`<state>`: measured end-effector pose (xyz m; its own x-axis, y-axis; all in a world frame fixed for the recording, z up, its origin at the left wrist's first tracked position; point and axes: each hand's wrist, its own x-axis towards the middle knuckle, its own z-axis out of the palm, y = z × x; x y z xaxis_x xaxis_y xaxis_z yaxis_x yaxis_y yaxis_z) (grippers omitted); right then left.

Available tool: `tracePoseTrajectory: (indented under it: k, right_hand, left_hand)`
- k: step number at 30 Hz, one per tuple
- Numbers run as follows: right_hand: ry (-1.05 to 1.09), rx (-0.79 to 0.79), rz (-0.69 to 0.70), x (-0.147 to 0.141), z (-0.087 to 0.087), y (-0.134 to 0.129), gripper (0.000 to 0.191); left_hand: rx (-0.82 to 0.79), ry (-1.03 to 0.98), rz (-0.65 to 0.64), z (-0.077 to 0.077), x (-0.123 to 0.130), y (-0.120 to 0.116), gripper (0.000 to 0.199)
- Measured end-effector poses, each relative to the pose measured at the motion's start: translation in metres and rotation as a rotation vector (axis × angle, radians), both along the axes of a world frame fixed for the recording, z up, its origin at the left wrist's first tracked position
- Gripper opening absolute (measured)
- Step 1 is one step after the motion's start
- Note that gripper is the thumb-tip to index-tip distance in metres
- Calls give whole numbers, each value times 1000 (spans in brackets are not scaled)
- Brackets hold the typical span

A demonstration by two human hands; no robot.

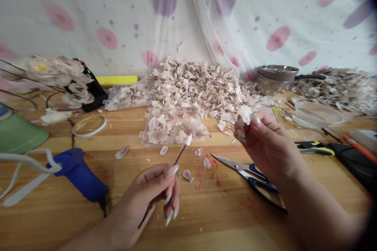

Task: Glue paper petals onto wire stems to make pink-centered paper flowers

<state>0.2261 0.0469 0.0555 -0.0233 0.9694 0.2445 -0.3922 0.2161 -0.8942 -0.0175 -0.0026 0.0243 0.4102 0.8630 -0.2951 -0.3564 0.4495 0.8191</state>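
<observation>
My left hand [157,194] is closed around the thin dark stem of an artificial flower [193,127], low in the middle of the view. The flower's pale petals spread at the stem's upper end, above a short white collar. My right hand [269,145] pinches a whitish petal [245,114] between thumb and fingers, to the right of the flower and apart from it. Behind the flower lies a clear plastic tray [144,139] with loose petals on it. A pair of scissors [250,178] with dark blue handles rests beneath my right forearm. Several single petals [207,163] are scattered between my hands.
A big heap of dried petals [197,86] stands against the flowered curtain. At left are a blue glue gun [82,174], a tape roll [90,126] and finished flowers [55,74]. Metal bowls [277,76], a clear dish [318,114] and a yellow-black cutter [315,148] lie at right.
</observation>
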Motion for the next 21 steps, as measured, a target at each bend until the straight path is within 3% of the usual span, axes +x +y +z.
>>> tracePoseTrajectory:
  k: [5, 10, 16, 21]
  right_hand:
    - [-85, 32, -13, 0, -1, 0, 19]
    - [-355, 194, 48, 0, 1, -5, 9]
    - [-688, 160, 193, 0, 7, -10, 13]
    - [-764, 189, 222, -2, 7, -9, 13]
  left_hand:
    - [-1, -1, 16, 2, -1, -1, 45]
    - [9, 35, -2, 2, -2, 0, 46]
    - [-52, 147, -47, 7, -1, 1, 54]
    - [-68, 238, -97, 7, -3, 1, 53]
